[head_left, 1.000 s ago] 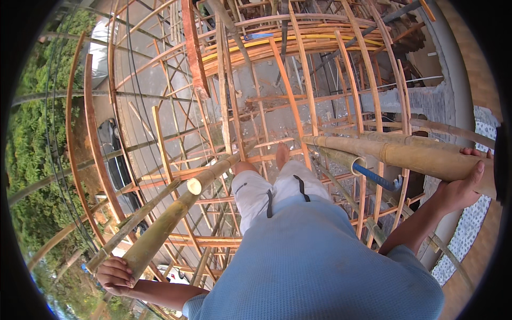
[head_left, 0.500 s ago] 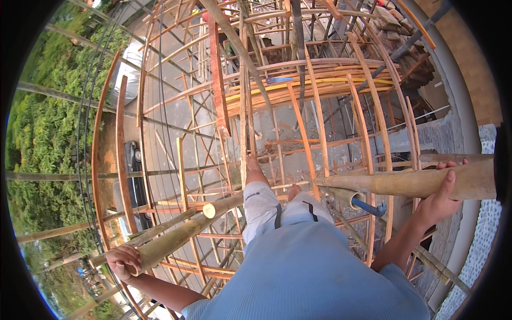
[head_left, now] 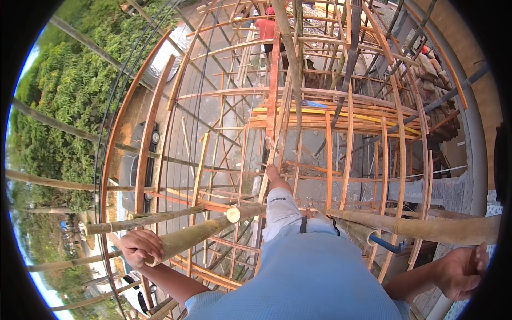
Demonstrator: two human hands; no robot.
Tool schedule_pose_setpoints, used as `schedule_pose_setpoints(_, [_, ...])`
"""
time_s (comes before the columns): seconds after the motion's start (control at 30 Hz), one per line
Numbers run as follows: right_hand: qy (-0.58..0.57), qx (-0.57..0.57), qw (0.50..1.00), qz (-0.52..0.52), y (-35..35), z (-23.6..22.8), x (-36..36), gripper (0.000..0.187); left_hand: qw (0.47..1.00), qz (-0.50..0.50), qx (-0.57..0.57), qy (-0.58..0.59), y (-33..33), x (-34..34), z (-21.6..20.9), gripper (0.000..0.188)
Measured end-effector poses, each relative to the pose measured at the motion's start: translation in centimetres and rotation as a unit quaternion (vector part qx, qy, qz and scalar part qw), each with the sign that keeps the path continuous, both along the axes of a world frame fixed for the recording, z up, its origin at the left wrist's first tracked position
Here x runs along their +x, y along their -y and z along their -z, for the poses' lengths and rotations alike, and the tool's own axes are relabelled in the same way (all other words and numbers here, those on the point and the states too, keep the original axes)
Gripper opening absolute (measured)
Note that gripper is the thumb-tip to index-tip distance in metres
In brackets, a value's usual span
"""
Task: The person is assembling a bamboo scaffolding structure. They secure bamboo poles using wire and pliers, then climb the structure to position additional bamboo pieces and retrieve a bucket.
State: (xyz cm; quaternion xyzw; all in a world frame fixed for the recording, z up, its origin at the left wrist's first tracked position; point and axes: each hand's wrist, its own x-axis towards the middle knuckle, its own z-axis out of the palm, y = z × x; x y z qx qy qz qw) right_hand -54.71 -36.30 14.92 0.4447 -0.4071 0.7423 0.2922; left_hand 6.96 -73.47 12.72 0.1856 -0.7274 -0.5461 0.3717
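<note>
My left hand (head_left: 141, 247) is wrapped round the near end of a thick bamboo pole (head_left: 194, 234), which slopes up to the right. A thinner bamboo pole (head_left: 146, 221) crosses just beyond that hand. On the right, my right hand (head_left: 463, 272) is off the large bamboo pole (head_left: 410, 224), just below it. Its fingers are loosely curled and apart, with nothing visible in them. A blue tube (head_left: 386, 245) sticks out of the hollow end of another bamboo pole (head_left: 358, 230) beside my hip. My bare foot (head_left: 272, 172) stands on a narrow timber beam.
Far below lies a paved floor (head_left: 309, 193), seen through a frame of upright wooden strips (head_left: 346, 152). Stacked planks (head_left: 330, 118) lie ahead. A person in a red shirt (head_left: 265, 29) is at the top. Black cables (head_left: 104, 160) and greenery (head_left: 58, 133) are on the left, a concrete wall (head_left: 477, 160) on the right.
My right hand has let go of the large bamboo pole and dropped below it. My left hand keeps its hold. The view has shifted, bringing a person in red into sight.
</note>
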Motion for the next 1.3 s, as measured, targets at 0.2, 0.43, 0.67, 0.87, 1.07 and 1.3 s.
schedule_pose_setpoints(0.2, [0.044,0.43,0.898,-0.089,18.8,4.4,5.4,0.042,0.999,0.035,0.001,-0.029,1.6,0.0,1.6,0.037])
schedule_pose_setpoints(0.43, [0.208,0.498,0.834,-0.112,35.1,9.3,-0.2,0.026,0.997,0.033,0.071,-0.002,2.2,1.2,1.2,0.037])
schedule_pose_setpoints(0.67, [0.279,0.633,0.698,-0.185,62.2,32.3,2.1,0.073,0.979,0.192,0.061,-0.036,9.8,-2.6,4.4,0.044])
schedule_pose_setpoints(0.87, [0.32,0.762,0.562,-0.036,70.8,41.8,10.6,0.102,0.98,0.147,0.115,-0.069,16.5,-7.5,10.0,0.04])
schedule_pose_setpoints(1.07, [0.292,0.783,0.546,0.061,71.2,43.0,11.1,0.079,0.976,0.045,0.21,-0.045,20.8,-9.8,15.7,0.037])
schedule_pose_setpoints(1.3, [0.269,0.801,0.53,0.066,73.1,43.6,13.5,0.06,0.927,-0.137,0.349,0.014,21.4,-17.2,23.4,0.035])
